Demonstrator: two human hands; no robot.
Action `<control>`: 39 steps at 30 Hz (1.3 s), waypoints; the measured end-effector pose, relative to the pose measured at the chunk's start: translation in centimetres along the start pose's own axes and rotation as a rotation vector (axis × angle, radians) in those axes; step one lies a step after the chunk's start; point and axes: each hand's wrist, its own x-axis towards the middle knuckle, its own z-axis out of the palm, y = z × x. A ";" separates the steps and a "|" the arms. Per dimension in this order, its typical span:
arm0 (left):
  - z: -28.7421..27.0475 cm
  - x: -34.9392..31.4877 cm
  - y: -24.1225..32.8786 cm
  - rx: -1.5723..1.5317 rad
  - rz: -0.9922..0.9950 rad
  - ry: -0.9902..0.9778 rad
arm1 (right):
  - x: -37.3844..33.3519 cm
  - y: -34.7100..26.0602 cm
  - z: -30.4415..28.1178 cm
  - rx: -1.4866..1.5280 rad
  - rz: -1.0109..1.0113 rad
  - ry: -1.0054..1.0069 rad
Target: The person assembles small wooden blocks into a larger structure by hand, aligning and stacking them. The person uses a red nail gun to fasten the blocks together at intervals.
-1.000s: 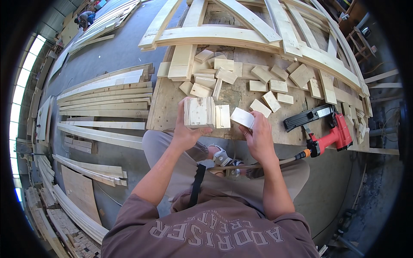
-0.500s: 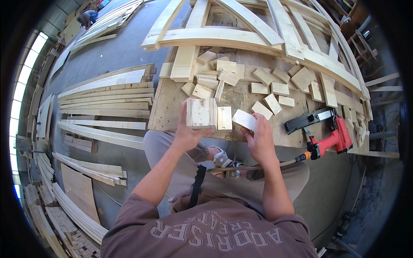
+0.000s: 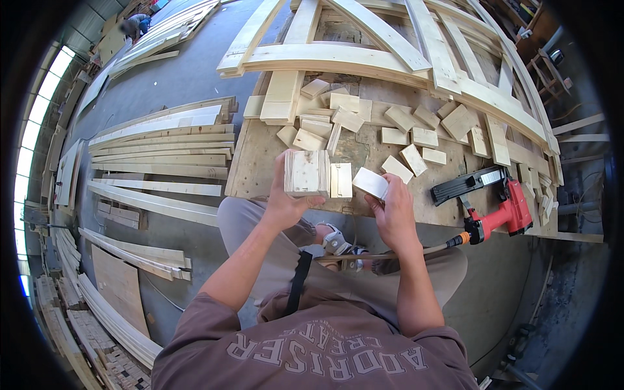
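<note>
Surface: scuffed plywood sheet (image 3: 260, 162).
Left hand (image 3: 286, 205): fingers clasp square pale-wood block stack (image 3: 305, 172).
Right hand (image 3: 393, 214): fingertips pinch a smooth rectangular offcut (image 3: 370, 182).

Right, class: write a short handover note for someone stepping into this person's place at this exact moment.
Left hand: grips a stack of pale square wooden blocks, with one more block standing beside it.
Right hand: holds a single pale wooden block close to the stack.
Done: several blocks gathered together.
Left: loose wooden offcuts lie scattered on the plywood board; the red nail gun lies at the right, untouched.
</note>
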 end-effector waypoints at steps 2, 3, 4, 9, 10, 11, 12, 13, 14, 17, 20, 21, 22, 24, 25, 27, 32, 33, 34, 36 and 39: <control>-0.1 0.0 0.0 0.025 0.008 -0.010 | 0.0 0.0 0.0 0.002 0.003 0.001; -0.1 0.1 0.0 0.038 0.013 -0.015 | 0.0 0.1 0.0 0.010 0.001 0.004; -0.1 0.1 0.0 0.035 0.010 -0.016 | 0.0 0.1 0.0 0.018 0.001 0.008; 0.0 0.1 0.1 -0.007 0.006 -0.009 | 0.0 0.1 0.0 0.024 0.001 0.010; 0.1 0.0 0.1 -0.033 -0.003 -0.005 | 0.0 0.1 0.1 0.025 0.000 0.010; 0.2 0.0 0.1 -0.060 -0.012 -0.002 | 0.0 0.1 0.1 0.024 0.001 0.011; 0.2 0.0 0.0 -0.087 -0.021 0.001 | 0.0 0.1 0.1 0.025 0.000 0.011; 0.2 0.0 0.0 -0.087 -0.020 0.000 | 0.0 0.1 0.1 0.026 -0.001 0.011; 0.2 0.0 0.0 -0.087 -0.018 -0.001 | 0.0 0.1 0.1 0.026 -0.003 0.011; 0.1 0.1 0.1 -0.050 -0.022 -0.013 | -0.1 0.2 0.2 -0.009 -0.006 0.017; 0.2 0.0 0.2 -0.072 -0.032 -0.009 | -0.1 0.3 0.3 -0.013 -0.001 0.015; 0.2 0.0 0.2 -0.092 -0.035 -0.004 | -0.1 0.3 0.3 -0.012 -0.002 0.015; 0.2 0.0 0.1 -0.084 -0.031 -0.005 | -0.1 0.2 0.2 -0.012 -0.003 0.014; 0.2 0.0 0.1 -0.068 -0.023 -0.009 | -0.1 0.2 0.2 -0.011 -0.004 0.014; 0.2 0.0 0.0 -0.082 -0.026 -0.009 | -0.1 0.2 0.2 -0.011 -0.005 0.014; 0.2 0.0 0.1 -0.109 -0.033 -0.007 | -0.1 0.2 0.2 -0.001 -0.004 0.012; 0.1 0.0 0.2 -0.049 -0.041 -0.013 | -0.1 0.2 0.1 0.017 -0.004 0.010; 0.1 0.0 0.3 -0.068 -0.052 -0.011 | -0.1 0.2 0.1 0.018 -0.006 0.011; 0.1 0.0 0.2 -0.049 -0.051 -0.015 | 0.0 0.2 0.1 0.019 -0.007 0.012; 0.0 -0.1 0.1 -0.013 -0.048 -0.023 | 0.0 0.2 0.2 0.011 -0.009 0.012; -0.1 -0.1 -0.2 0.022 -0.034 -0.032 | -0.1 0.3 0.2 -0.006 -0.008 0.007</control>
